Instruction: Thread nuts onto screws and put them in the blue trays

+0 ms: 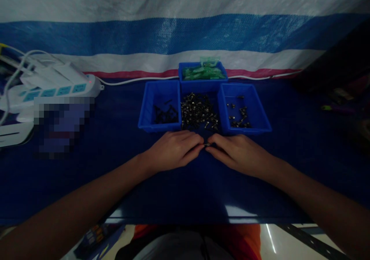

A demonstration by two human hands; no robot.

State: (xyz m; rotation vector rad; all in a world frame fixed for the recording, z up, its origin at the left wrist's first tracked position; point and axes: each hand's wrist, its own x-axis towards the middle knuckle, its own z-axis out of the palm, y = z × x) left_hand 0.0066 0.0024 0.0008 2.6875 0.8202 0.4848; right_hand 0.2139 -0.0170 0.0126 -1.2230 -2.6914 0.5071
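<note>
Blue cloth is covering the table (86,183) at centre frame, where the left hand (173,150) and right hand (238,154) are meeting, fingertips pinched together on a small metal part (207,144). They seem to be fitting two pieces together; the next move likely calls for fine twisting. Dim light is blurring the part's shape, and the trays (160,105) above it are holding dark hardware.

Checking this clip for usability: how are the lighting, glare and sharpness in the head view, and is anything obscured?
Head view: dim and underexposed overall; the far right of the table sinks into near-black. Glare strips show on the table's front edge. A pixelated patch hides something beside the power strip. The tiny part between the left hand and right hand is too small to identify. Wide-angle bending shows at the edges.
</note>
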